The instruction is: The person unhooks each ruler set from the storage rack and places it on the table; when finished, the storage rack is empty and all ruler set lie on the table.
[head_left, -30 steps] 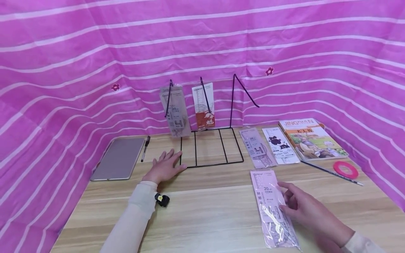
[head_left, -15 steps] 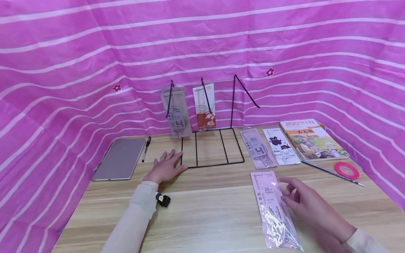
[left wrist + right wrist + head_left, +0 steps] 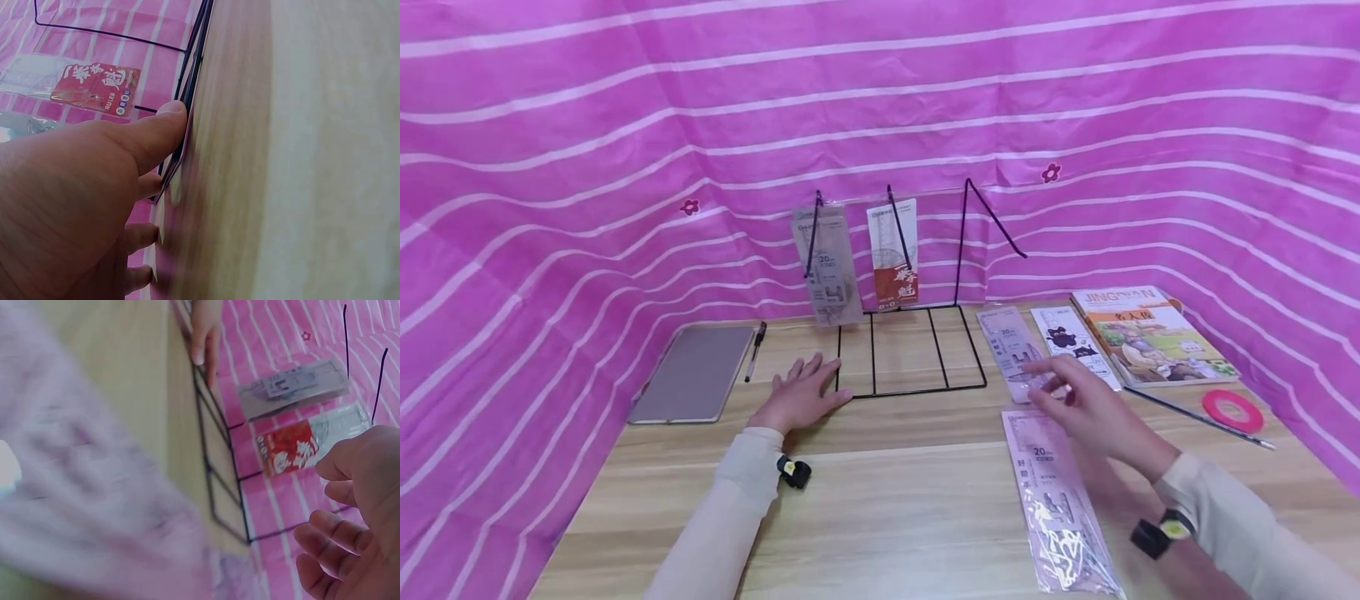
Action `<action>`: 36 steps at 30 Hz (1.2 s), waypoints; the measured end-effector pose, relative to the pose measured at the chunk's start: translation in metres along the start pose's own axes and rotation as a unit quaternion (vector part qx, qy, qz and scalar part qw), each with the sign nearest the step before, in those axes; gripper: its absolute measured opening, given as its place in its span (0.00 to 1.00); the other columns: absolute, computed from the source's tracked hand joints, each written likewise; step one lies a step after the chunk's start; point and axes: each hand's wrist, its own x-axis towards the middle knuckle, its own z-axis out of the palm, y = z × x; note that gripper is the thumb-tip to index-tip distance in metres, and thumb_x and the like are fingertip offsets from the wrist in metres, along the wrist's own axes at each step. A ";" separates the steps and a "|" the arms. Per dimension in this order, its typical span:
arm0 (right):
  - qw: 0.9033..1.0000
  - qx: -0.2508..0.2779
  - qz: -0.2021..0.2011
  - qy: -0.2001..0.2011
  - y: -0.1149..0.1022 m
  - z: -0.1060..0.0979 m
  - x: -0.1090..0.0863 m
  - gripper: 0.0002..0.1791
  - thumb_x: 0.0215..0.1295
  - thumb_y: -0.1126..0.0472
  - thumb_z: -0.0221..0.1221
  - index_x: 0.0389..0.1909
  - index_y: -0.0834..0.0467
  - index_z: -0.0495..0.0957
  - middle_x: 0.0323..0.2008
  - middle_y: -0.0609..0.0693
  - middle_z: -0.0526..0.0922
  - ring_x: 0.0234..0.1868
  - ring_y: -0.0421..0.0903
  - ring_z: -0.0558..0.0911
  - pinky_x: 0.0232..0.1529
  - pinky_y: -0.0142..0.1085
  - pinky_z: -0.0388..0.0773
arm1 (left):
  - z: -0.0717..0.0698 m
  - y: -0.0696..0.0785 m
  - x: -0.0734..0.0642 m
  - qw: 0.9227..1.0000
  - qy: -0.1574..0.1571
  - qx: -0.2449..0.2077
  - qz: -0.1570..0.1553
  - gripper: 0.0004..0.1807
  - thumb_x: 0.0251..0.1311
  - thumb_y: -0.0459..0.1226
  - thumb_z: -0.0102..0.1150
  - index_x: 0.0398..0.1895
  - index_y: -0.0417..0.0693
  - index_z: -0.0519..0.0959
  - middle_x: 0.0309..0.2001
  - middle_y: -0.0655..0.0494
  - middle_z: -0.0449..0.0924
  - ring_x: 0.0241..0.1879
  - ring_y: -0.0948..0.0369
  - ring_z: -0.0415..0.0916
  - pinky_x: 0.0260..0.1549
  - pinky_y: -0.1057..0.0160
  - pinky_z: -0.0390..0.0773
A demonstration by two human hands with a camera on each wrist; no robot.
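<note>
My left hand (image 3: 805,396) rests on the table with its fingers spread, touching the front left corner of a black wire rack (image 3: 917,392). In the left wrist view the thumb lies along the rack's wire. My right hand (image 3: 1093,417) holds nothing, its fingers loosely bent. It hovers over the pink ruler-set packs, partly covering both the near pack (image 3: 1056,500) and the far pack (image 3: 1007,342). A greyish-pink ruler pack (image 3: 835,275) hangs on the rack's left hook. On the middle hook hangs a white and red ruler pack (image 3: 895,283). The right hook (image 3: 996,218) is bare.
A white ruler pack with black cats (image 3: 1067,337) lies beside a book (image 3: 1153,337) at the right. In front of the book are a pencil (image 3: 1187,412) and a pink tape ring (image 3: 1255,413). A grey tablet-like slab (image 3: 692,375) and a pen (image 3: 756,352) lie left.
My right hand has moved from the near pack's right edge, forward and a little left, to above the gap between the pink packs. The left hand stays on the rack corner.
</note>
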 end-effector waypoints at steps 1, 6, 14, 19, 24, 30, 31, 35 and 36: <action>1.000 0.012 0.003 -0.008 -0.002 0.000 0.010 0.20 0.74 0.63 0.64 0.64 0.55 0.78 0.55 0.54 0.82 0.44 0.41 0.83 0.36 0.32 0.84 | 0.000 0.001 0.000 1.000 -0.001 -0.002 0.002 0.43 0.74 0.66 0.49 0.86 0.62 0.55 0.87 0.45 0.41 0.84 0.34 0.34 0.74 0.20 0.33; 0.998 0.053 0.005 -0.041 -0.011 0.008 0.066 0.22 0.77 0.60 0.61 0.69 0.55 0.75 0.63 0.59 0.79 0.52 0.54 0.85 0.47 0.42 0.87 | -0.002 0.002 -0.001 1.000 0.000 -0.003 0.002 0.43 0.74 0.65 0.50 0.86 0.61 0.54 0.87 0.45 0.41 0.84 0.34 0.33 0.74 0.20 0.33; 0.994 0.034 0.022 -0.106 -0.010 0.037 0.152 0.27 0.76 0.57 0.62 0.73 0.55 0.73 0.72 0.60 0.71 0.62 0.60 0.81 0.57 0.56 0.85 | -0.003 0.003 -0.002 1.000 -0.007 -0.008 -0.003 0.44 0.73 0.66 0.50 0.86 0.63 0.54 0.87 0.47 0.40 0.85 0.36 0.33 0.75 0.21 0.33; 0.994 0.028 -0.001 -0.104 -0.007 0.044 0.196 0.26 0.74 0.61 0.63 0.70 0.58 0.75 0.73 0.64 0.66 0.66 0.65 0.74 0.63 0.60 0.78 | -0.005 0.005 -0.002 1.000 -0.003 -0.005 -0.006 0.44 0.73 0.67 0.49 0.86 0.64 0.54 0.87 0.48 0.40 0.85 0.38 0.32 0.75 0.22 0.32; 0.991 0.019 0.022 -0.130 -0.012 0.052 0.221 0.26 0.73 0.52 0.65 0.70 0.50 0.77 0.85 0.55 0.47 0.81 0.67 0.57 0.74 0.71 0.60 | -0.004 0.005 -0.003 1.000 -0.003 -0.005 -0.008 0.43 0.73 0.66 0.49 0.86 0.64 0.54 0.87 0.48 0.40 0.85 0.37 0.33 0.76 0.22 0.32; 0.992 0.063 0.045 -0.097 -0.025 0.066 0.237 0.25 0.72 0.50 0.66 0.67 0.52 0.80 0.86 0.56 0.44 0.84 0.66 0.48 0.79 0.72 0.49 | -0.002 0.005 -0.003 1.000 -0.004 0.000 -0.006 0.43 0.74 0.66 0.48 0.86 0.64 0.54 0.87 0.47 0.40 0.85 0.37 0.34 0.75 0.22 0.33; 0.993 0.072 0.048 -0.085 -0.026 0.068 0.238 0.24 0.72 0.50 0.66 0.65 0.53 0.80 0.85 0.58 0.48 0.84 0.66 0.50 0.79 0.70 0.50 | -0.002 0.004 -0.002 1.000 -0.004 0.000 -0.004 0.43 0.74 0.66 0.48 0.86 0.63 0.54 0.87 0.47 0.40 0.85 0.36 0.34 0.75 0.21 0.33; 0.994 0.080 0.053 -0.047 -0.032 0.074 0.236 0.22 0.73 0.51 0.65 0.64 0.54 0.81 0.76 0.61 0.64 0.78 0.64 0.63 0.77 0.64 0.60 | -0.003 0.004 -0.002 1.000 -0.004 0.001 -0.005 0.43 0.74 0.66 0.48 0.86 0.64 0.54 0.87 0.48 0.40 0.85 0.37 0.33 0.75 0.21 0.33; 0.994 0.084 0.052 -0.038 -0.033 0.075 0.234 0.22 0.74 0.52 0.65 0.64 0.54 0.81 0.73 0.60 0.68 0.76 0.63 0.67 0.76 0.62 0.65 | -0.003 0.004 -0.003 1.000 -0.003 0.002 -0.005 0.43 0.74 0.66 0.49 0.86 0.63 0.54 0.87 0.48 0.40 0.85 0.37 0.34 0.75 0.21 0.33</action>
